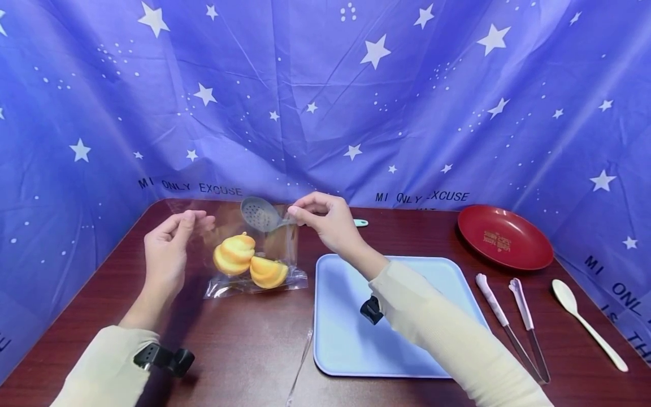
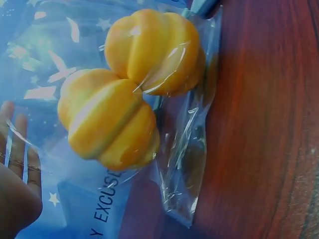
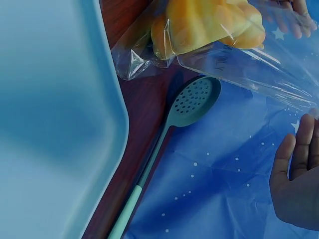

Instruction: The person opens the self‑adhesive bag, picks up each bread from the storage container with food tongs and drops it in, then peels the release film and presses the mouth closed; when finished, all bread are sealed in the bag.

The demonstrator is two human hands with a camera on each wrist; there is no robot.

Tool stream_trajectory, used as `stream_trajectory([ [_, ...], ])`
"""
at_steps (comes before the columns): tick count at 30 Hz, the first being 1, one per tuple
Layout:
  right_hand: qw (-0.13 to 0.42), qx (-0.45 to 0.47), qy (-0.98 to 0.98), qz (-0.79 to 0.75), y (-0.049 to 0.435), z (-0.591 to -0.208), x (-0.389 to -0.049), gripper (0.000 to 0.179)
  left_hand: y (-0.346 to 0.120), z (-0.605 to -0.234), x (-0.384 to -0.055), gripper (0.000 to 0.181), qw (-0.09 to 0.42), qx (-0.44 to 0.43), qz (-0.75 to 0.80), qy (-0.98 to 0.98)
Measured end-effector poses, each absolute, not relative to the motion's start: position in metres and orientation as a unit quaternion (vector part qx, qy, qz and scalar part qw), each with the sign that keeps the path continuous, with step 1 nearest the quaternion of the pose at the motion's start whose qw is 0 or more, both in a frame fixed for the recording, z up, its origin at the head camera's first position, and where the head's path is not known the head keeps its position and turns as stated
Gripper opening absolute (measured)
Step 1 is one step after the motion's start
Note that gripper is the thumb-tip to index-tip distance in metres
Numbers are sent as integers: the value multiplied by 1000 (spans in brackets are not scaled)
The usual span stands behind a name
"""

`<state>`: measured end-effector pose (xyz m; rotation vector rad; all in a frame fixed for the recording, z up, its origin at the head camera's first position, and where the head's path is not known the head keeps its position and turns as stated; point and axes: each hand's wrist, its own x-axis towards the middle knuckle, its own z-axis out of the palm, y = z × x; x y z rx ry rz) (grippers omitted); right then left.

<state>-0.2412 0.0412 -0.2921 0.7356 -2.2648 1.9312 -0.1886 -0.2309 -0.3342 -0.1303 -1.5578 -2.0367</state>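
A clear plastic bag (image 1: 224,285) stands upright at the left of the table, its bottom edge low on the wood. Inside are two ridged, yellow-orange, pumpkin-shaped pieces; one piece (image 1: 235,254) sits higher, the other piece (image 1: 268,272) lower right. My left hand (image 1: 170,249) pinches the bag's upper left side between thumb and fingers. Opposite it, my right hand (image 1: 328,217) pinches the upper right side. The right wrist view shows the bag stretched between both hands. Behind the bag lies a grey slotted spoon (image 3: 197,102), partly seen through the film.
Right of the bag is a light-blue tray (image 1: 396,350), under my right forearm. Farther right are a red plate (image 1: 529,240), two utensils with pale handles and metal shafts (image 1: 519,350), and a cream spoon (image 1: 592,325). A blue star-patterned cloth (image 1: 325,141) hangs behind the table.
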Motion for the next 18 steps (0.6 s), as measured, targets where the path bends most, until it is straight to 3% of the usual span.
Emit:
stream_trajectory([
  [10,14,257,-708,657,56,-277,-236,10,-246,-319,-178,25,213,-139,-780,-572],
  [18,28,260,-748,609,65,-285,-234,11,-257,-327,-176,32,140,-196,-759,-605],
])
